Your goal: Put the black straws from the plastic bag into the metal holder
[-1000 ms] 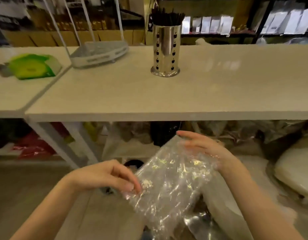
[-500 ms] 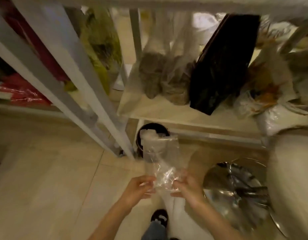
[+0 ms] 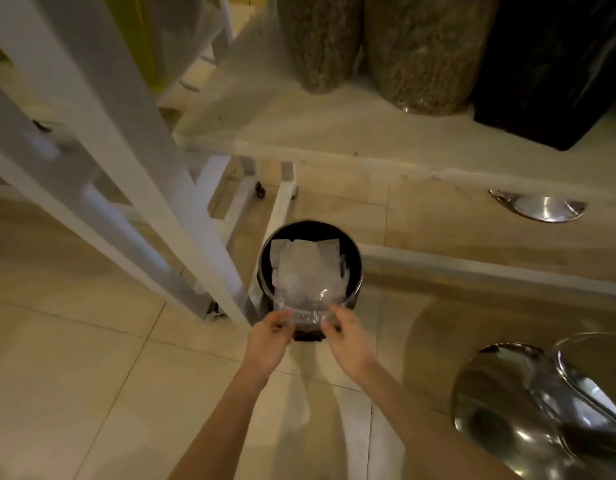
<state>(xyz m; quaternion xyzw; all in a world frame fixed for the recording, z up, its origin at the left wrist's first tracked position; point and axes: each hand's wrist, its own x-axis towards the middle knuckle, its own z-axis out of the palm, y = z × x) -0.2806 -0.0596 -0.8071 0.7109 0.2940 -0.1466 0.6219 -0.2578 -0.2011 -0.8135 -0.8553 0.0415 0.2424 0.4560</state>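
Observation:
An empty clear plastic bag [image 3: 306,278] hangs flat over the open mouth of a round black bin [image 3: 265,268] on the floor. My left hand [image 3: 268,339] pinches the bag's near left corner. My right hand [image 3: 348,341] pinches its near right corner. No black straws show in the bag. The metal holder and the countertop are out of view.
White table legs [image 3: 133,161] slant down just left of the bin. A low shelf [image 3: 369,133] behind it carries clear sacks of brown material and a black bag [image 3: 556,64]. Shiny metal stool bases [image 3: 538,410] stand at the right on the tiled floor.
The view dropped from the countertop with the straw-filled holder to the floor. Both hands carried the empty bag down and forward until it hangs over the black bin.

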